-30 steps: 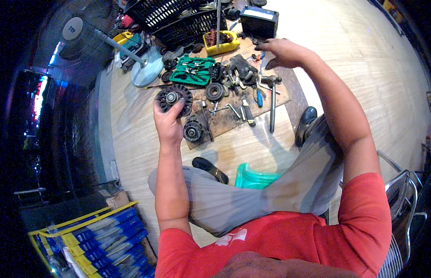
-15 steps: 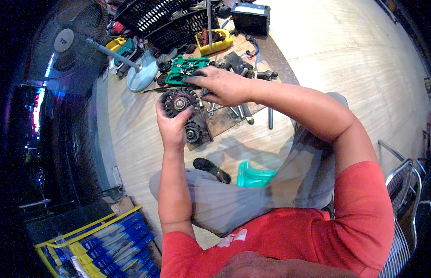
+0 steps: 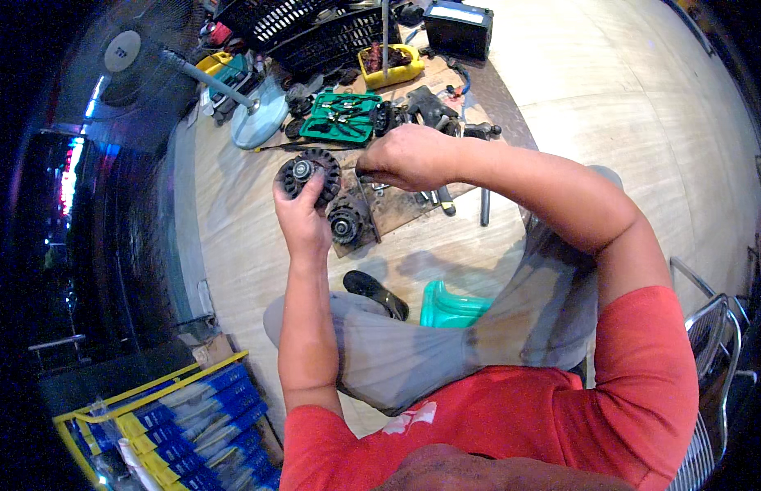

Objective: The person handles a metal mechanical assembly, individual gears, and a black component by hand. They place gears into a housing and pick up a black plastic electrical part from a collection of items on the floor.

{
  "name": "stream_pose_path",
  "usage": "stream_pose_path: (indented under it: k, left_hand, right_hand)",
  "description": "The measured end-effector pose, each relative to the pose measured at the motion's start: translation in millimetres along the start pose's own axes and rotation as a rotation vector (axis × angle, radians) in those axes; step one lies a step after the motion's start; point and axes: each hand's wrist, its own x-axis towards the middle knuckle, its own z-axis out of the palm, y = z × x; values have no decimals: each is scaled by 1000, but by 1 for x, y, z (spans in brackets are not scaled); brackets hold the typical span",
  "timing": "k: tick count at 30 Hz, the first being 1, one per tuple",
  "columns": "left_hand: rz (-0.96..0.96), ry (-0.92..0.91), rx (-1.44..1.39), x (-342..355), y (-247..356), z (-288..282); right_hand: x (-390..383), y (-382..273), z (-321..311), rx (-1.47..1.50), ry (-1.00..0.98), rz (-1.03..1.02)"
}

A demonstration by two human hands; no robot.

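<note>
My left hand (image 3: 302,219) grips a round, dark alternator rotor (image 3: 324,185) with a finned rim and a shiny bearing at its centre. Its thumb presses near the bearing, and the rotor is tilted a little. To the right, my right hand (image 3: 409,157) is closed, apart from the rotor; whatever its fingers hold, if anything, is hidden. Below the rotor a dark round housing (image 3: 345,227) with a metal hub lies on a dirty board (image 3: 392,214). An opened green tool case (image 3: 340,137) with several tools sits beyond my hands.
Past the case stand a yellow container (image 3: 394,75), black crates (image 3: 331,42) and a black battery (image 3: 458,31). A pedestal fan (image 3: 122,51) stands far left. A hammer-like tool (image 3: 485,206) lies right of the board. Near my legs are a black sandal (image 3: 376,293) and a green plastic stool (image 3: 450,307).
My right hand has moved from the tool case slightly right and closed, uncovering the case. The rotor has tilted and shifted slightly left in my left hand. The view has shifted a little.
</note>
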Motion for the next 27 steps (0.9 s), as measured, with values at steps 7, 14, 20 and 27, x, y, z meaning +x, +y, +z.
stream_pose_path:
  k: [7,14,20,27]
  left_hand:
    - [-96,-60,-250,2,2,-12]
    - [-224,-358,-556,4,1,-33]
    - [-184,-447,-513,-1,-9,-44]
    - [-217,-401,-669,4,8,-55]
  right_hand:
    - [-4,-3,4,-112,-140,165]
    - [-10,37,-18,-144,-50,297]
    - [-13,52,-26,-192,60,166]
    - [-30,58,-37,-361,-63,220]
